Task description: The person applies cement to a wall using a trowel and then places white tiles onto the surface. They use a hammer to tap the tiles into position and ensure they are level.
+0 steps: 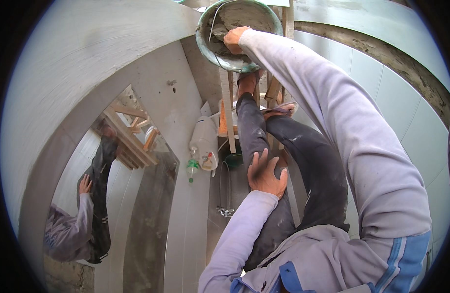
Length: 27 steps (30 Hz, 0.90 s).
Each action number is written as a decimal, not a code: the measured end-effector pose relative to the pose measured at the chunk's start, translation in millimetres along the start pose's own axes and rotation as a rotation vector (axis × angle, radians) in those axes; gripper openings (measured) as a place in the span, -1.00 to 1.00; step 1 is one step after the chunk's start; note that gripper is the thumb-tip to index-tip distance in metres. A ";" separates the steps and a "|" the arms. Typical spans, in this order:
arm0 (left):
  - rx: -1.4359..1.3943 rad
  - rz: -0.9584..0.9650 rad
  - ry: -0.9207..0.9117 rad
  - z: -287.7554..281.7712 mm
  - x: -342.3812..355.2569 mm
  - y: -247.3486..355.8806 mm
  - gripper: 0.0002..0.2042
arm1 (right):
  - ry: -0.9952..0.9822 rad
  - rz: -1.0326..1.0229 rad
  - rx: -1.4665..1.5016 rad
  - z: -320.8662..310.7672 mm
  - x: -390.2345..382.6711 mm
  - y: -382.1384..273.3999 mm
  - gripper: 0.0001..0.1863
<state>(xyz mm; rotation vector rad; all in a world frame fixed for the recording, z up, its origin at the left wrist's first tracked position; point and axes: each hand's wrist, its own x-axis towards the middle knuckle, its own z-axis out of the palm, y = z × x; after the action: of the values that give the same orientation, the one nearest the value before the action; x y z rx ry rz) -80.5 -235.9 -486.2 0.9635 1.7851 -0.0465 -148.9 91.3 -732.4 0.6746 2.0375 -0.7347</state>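
Note:
My right hand (235, 40) reaches to the far end, inside a greenish bucket (201, 41). Grey wet mortar (242, 17) fills part of the bucket, whose thin wire handle hangs over the rim. The fingers of that hand are curled closed near the mortar; what they grip is hidden. Lying on my dark trouser leg (252, 124), my left hand (267, 177) is open, fingers spread, and holds nothing. My feet rest on a wooden frame (227, 110) close below the bucket.
A mirror (151, 195) on the left wall reflects my leg and arm. Below, beside the wooden frame, are a white tank (204, 134), a clear bottle with a green label (192, 163) and a metal tap (226, 212). Pale panels (406, 105) line the right wall.

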 end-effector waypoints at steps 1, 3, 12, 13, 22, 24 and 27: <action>-0.004 -0.006 -0.003 -0.5 0.3 0.1 -0.57 | 0.001 -0.001 0.011 -0.5 0.4 -1.7 -0.61; -0.014 -0.017 -0.011 -1.0 0.9 0.4 -0.57 | -0.069 -0.069 -0.066 -7.1 -0.9 -5.7 -0.55; -0.020 0.011 0.011 -12.3 3.4 3.9 -0.58 | -0.356 -0.017 0.210 -48.3 -6.9 29.9 -0.55; -0.018 0.019 0.020 -14.0 3.8 4.4 -0.58 | -0.410 -0.041 0.334 -43.8 -3.9 40.3 -0.55; 0.040 0.046 0.007 -28.1 6.2 8.3 -0.59 | -0.539 -0.215 0.997 -3.9 -28.2 131.5 -0.55; 0.090 0.072 -0.007 -27.5 9.1 9.1 -0.59 | -0.519 -0.280 1.289 14.2 -58.7 149.5 -0.55; 0.138 0.084 0.005 -30.4 13.6 15.9 -0.59 | -0.429 -0.437 1.821 42.4 -137.8 152.8 -0.53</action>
<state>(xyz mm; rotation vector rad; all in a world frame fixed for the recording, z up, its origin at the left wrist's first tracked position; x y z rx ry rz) -95.7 -203.4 -477.4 1.1376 1.7621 -0.1152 47.0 139.4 -673.8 0.8072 0.6144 -2.7024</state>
